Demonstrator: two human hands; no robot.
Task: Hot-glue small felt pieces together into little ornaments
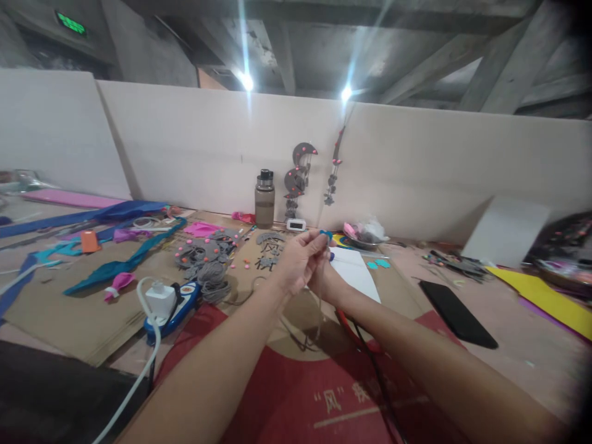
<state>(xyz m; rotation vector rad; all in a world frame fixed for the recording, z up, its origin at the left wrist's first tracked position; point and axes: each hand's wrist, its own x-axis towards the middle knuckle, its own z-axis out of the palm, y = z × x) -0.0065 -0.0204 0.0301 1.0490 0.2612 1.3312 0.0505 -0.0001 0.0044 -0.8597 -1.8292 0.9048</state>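
My left hand [296, 262] and my right hand [322, 277] meet above the middle of the table. The left fingers pinch a small teal piece [326, 234] at their tips. Partly covered by the left hand, the right hand is closed too; what its fingers grip is hidden. A thin grey cord [319, 311] hangs from between the hands and loops near the red-and-tan board below. Close to the right fingers shows a small dark blue thing [332, 256]. White paper [355, 274] lies just beyond the right wrist, with teal cut-outs [382, 263] to its right.
A grey pile with pink dots [206, 250] and a power strip [185, 299] with a white charger [161, 301] lie left. Behind stand a bottle [265, 203] and grey crescent hangings [296, 179]. A black phone [457, 313] is at right; a dark cable [377, 370] runs below my right forearm.
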